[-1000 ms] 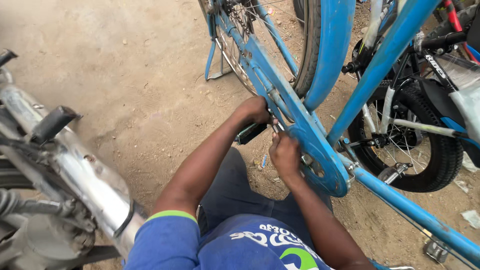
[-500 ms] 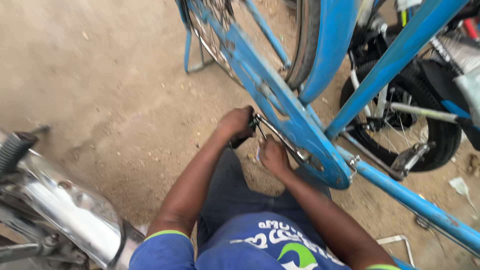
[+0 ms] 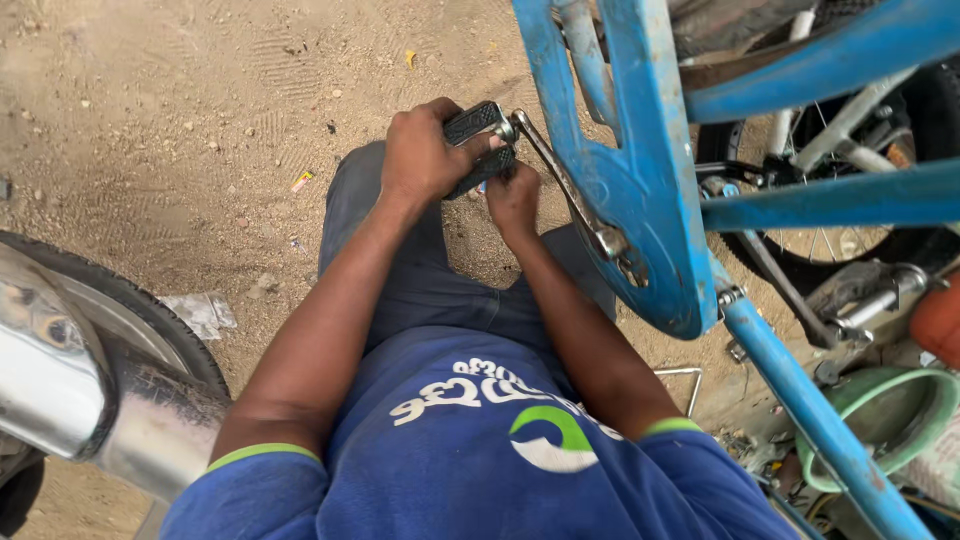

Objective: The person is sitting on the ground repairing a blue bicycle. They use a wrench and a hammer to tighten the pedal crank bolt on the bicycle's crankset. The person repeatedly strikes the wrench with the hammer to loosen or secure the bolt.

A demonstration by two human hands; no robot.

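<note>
Bare forearms run out from a blue short-sleeved shirt [image 3: 470,460], each sleeve edged with a thin green band. White lettering and a green-and-white round emblem sit across its chest. Dark grey trousers [image 3: 420,270] cover the legs. Left hand [image 3: 425,150] and right hand [image 3: 515,195] are ungloved.

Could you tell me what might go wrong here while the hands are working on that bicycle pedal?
The left hand grips the black pedal while the right hand sits just under it, beside the crank arm; if the pedal slips or turns, fingers could get pinched. The blue chain guard has hard edges close to the knuckles. Small parts, if dropped, could get lost in the loose sandy ground.
</note>
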